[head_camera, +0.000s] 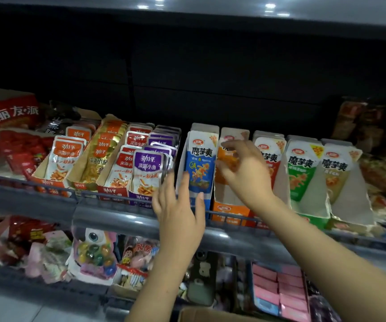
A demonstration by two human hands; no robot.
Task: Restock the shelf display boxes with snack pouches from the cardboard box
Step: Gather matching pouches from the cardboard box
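On the upper shelf stands a row of display boxes with snack pouches. My left hand (178, 205) has straight fingers that touch the left side of the blue display box (204, 201), which holds a blue pouch (200, 163). My right hand (245, 173) reaches into the orange display box (230, 211); its thumb and curled fingers close round an orange pouch (228, 156) at the front of the stack. Beside these stand a red-pouch box (270, 147), a green pouch (301, 168) and a beige pouch (335, 168). A corner of the cardboard box (201, 314) shows at the bottom edge.
Left of the blue box are several boxes of small fish-snack pouches (145, 168) and a red carton (8, 117). A grey shelf rail (117, 219) runs along the front. The lower shelf holds toys and candy (92, 252) and pink packets (278, 287).
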